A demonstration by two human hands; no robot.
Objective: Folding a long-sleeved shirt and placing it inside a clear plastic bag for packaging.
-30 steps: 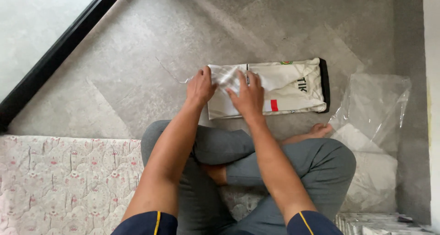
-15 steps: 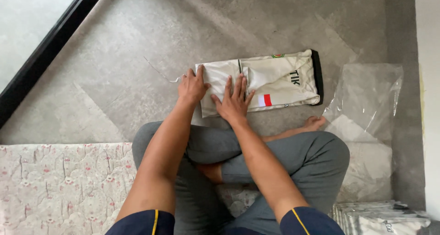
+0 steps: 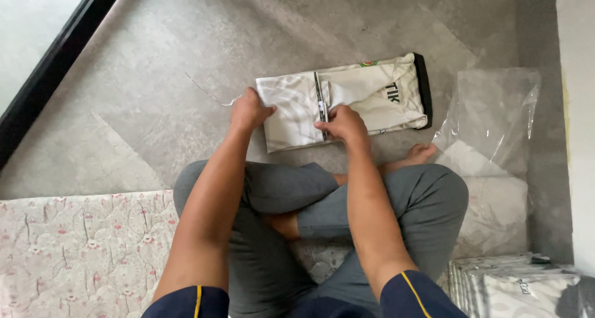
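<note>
A folded white garment [image 3: 365, 95] with a black band at its right end lies flat on the grey floor in front of my crossed legs. My left hand [image 3: 249, 109] grips the garment's left edge with closed fingers. My right hand [image 3: 343, 123] pinches the cloth at the middle fold, by a thin dark line across it. A loose thread [image 3: 207, 92] trails left from the garment.
An empty clear plastic bag [image 3: 489, 113] lies to the right, over a bagged white garment [image 3: 496, 200]. A stack of bagged garments [image 3: 520, 284] sits at the bottom right. A floral mat [image 3: 74, 250] is at the left. A dark door frame [image 3: 49, 70] runs diagonally at top left.
My hands moved apart: the left went from the top of the garment to its left edge, the right to the middle fold. The garment now lies longer and flatter.
</note>
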